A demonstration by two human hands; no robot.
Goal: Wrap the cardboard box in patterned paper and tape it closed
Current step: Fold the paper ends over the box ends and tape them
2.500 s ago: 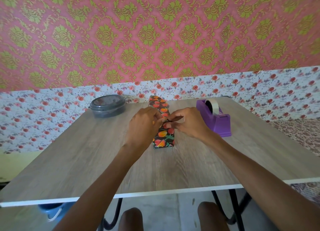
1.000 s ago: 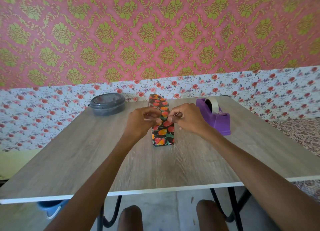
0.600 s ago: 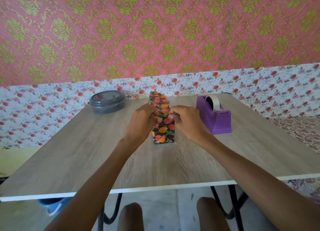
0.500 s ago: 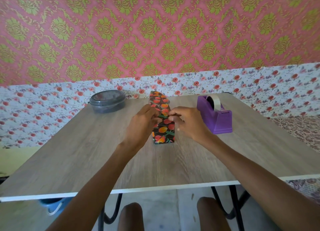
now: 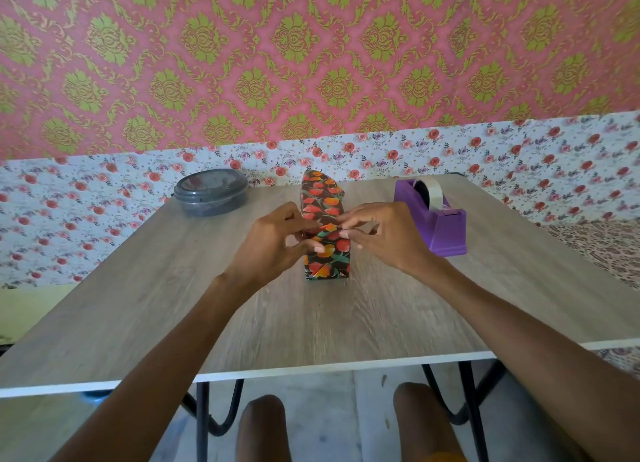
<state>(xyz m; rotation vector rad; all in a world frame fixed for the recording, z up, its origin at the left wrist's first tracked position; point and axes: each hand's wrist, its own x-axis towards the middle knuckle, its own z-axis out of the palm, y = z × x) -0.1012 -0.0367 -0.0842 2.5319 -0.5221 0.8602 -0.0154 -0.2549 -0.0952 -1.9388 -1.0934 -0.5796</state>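
Nothing here can be read, no lettering on the wrapped box (image 5: pixel 327 266), tape dispenser (image 5: pixel 441 227) or lidded tub (image 5: pixel 211 195) — only patterns.

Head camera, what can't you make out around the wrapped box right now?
Head view only.
Wrapped box: the left hand and right hand cover its top fold, so any tape there is hidden.
Grey lidded container: its dark lid hides the contents.
Tape dispenser: the tape's free end is too small to see.
Blue object below the table: cut off by the table edge.
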